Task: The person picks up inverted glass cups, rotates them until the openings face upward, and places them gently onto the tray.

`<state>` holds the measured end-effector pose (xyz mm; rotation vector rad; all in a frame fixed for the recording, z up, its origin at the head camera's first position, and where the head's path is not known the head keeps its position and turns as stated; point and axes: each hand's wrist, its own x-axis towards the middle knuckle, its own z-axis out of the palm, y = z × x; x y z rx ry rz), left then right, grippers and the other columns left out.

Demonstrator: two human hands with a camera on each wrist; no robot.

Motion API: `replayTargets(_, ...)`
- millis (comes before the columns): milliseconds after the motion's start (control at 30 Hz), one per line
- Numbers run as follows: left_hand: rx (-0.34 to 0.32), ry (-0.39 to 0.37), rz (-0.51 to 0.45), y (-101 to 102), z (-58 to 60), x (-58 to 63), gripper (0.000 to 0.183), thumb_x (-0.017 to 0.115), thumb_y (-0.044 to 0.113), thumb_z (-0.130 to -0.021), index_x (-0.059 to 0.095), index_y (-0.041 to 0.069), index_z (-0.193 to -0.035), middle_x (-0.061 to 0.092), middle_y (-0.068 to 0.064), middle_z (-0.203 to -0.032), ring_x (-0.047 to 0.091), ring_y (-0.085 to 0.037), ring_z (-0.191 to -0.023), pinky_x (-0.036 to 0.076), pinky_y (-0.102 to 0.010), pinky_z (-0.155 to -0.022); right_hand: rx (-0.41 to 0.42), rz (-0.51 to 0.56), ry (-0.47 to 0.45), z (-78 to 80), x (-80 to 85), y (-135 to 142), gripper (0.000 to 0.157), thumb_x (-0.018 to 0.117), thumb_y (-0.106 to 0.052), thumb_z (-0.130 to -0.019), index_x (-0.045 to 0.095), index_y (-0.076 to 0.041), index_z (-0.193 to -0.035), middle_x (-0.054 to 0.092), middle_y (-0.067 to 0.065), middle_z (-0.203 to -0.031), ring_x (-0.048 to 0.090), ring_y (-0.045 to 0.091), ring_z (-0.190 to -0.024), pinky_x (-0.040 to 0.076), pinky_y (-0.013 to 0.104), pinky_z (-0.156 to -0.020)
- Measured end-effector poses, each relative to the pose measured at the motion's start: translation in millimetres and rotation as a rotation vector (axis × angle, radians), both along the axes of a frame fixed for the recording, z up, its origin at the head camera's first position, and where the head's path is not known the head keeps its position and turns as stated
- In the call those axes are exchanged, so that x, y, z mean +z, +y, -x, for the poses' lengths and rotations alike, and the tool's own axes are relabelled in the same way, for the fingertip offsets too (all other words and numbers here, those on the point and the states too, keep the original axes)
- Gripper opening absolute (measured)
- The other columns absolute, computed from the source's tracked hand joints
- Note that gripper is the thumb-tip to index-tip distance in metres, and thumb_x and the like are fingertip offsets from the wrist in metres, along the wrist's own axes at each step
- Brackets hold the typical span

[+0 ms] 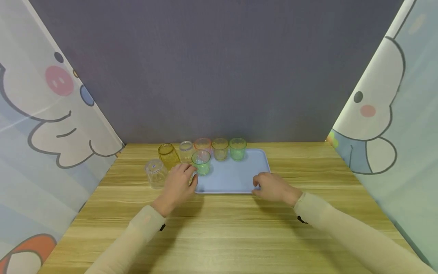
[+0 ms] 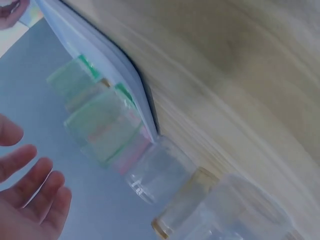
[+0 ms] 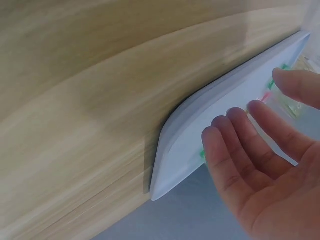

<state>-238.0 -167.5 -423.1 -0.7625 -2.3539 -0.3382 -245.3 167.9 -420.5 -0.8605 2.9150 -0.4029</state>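
My left hand is over the left front of a pale blue tray, fingers loosely bent and holding nothing. Close to its fingertips a green glass stands on the tray; in the left wrist view the fingers appear apart from the glasses. Behind it are a pink glass, a brownish glass and another green glass, side by side. By the tray's front right corner hovers my right hand, fingers loosely curved with nothing between them; whether it touches the rim cannot be told.
Left of the tray, an amber glass, a clear glass and a second clear glass stand on the wooden table. A grey panel rises behind, and cartoon-printed curtains flank the table.
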Motion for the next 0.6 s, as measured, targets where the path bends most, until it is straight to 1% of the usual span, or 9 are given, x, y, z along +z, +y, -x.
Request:
replayTargets(133, 0.036, 0.034, -0.031, -6.5, 3.6, 3.0, 0.016, 0.065, 0.013, -0.084, 0.067, 0.003, -0.096, 0.062, -0.010, -0.093, 0.057, -0.029, -0.084, 0.047, -0.043, -0.070, -0.001, 0.006, 0.030, -3.8, -1.4, 0.3, 0.019, 0.071, -0.028, -0.082, 0.066, -0.010, -0.085, 0.059, -0.003, -0.079, 0.047, 0.009, -0.061, 0.042, 0.028, -0.056)
replayTargets(333, 0.094, 0.050, -0.036, -15.8, 6.1, 5.0, 0.020, 0.064, 0.012, -0.082, 0.068, 0.001, -0.098, 0.062, -0.014, -0.097, 0.057, -0.033, -0.087, 0.046, -0.045, -0.073, 0.002, -0.049, 0.035, -9.1, -5.3, -3.0, 0.017, 0.071, -0.029, -0.082, 0.065, -0.013, -0.082, 0.057, -0.007, -0.076, 0.048, 0.009, -0.063, 0.042, 0.029, -0.056)
replayTargets(433, 0.125, 0.042, -0.029, -20.1, 7.9, 3.9, 0.019, 0.062, 0.012, -0.084, 0.068, 0.001, -0.099, 0.062, -0.014, -0.098, 0.057, -0.033, -0.087, 0.046, -0.045, -0.073, -0.002, -0.048, 0.042, -10.5, -7.7, -3.0, 0.017, 0.072, -0.028, -0.081, 0.064, -0.014, -0.078, 0.057, -0.007, -0.074, 0.049, 0.009, -0.064, 0.043, 0.029, -0.056)
replayTargets(600, 0.151, -0.006, -0.047, -28.6, 10.1, 2.6, 0.021, 0.060, 0.011, -0.084, 0.066, 0.000, -0.101, 0.060, -0.015, -0.100, 0.055, -0.034, -0.091, 0.045, -0.046, -0.079, -0.030, -0.029, 0.018, -9.7, -10.5, -0.2, 0.015, 0.072, -0.025, -0.082, 0.062, -0.015, -0.075, 0.057, -0.006, -0.074, 0.049, 0.009, -0.065, 0.044, 0.030, -0.057)
